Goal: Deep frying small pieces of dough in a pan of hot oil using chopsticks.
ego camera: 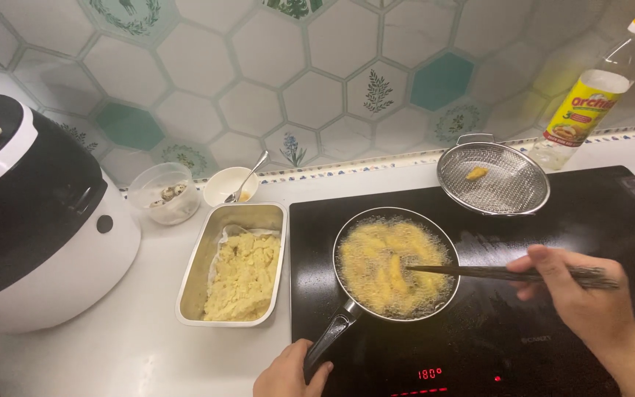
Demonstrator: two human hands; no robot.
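white tiles with leaf pictures and a few green ones run along the wall behind a pale counter. a black cooktop sits in the counter, with small red lights glowing at its near edge.

on the cooktop stands a pan full of bubbling oil and yellow pieces of food. the left hand is closed around the dark pan handle at the near edge. the right hand is pinched shut on dark chopsticks. the chopstick tips reach into the oil, among the yellow pieces. the two hands are well apart, one on each side of the pan.

behind the pan, a round wire strainer rests on the cooktop with one yellow piece in it. an oil bottle with a yellow cap stands near the wall, just beside the strainer.

left of the cooktop lies a metal tray with yellow mash in it. behind the tray are a clear tub with small speckled eggs and a white cup with a spoon leaning in it. a big black and white cooker stands at the far left.
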